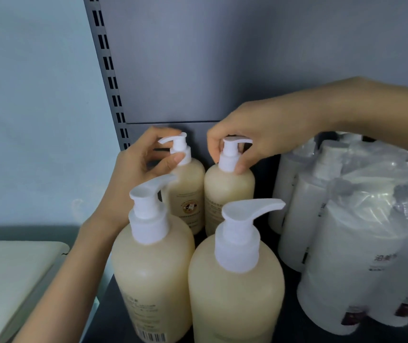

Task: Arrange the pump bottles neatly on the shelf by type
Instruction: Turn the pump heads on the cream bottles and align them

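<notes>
L hand (133,167) has its fingers (173,160) pinched on the pump collar of the back-left cream bottle (188,194); R hand (260,134) likewise grips the back-right cream bottle (227,189) (both upright at shelf (289,328) rear). Two more stand in front; wrapped white bottles (346,256) at right.

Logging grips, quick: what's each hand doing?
Left hand: closed on rear left bottle's pump.
Right hand: closed on rear right bottle's pump.

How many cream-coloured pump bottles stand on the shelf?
4. Back left bottle under the left hand; back right bottle under the right hand; front left bottle; front right bottle. Others may be hidden behind.
</notes>
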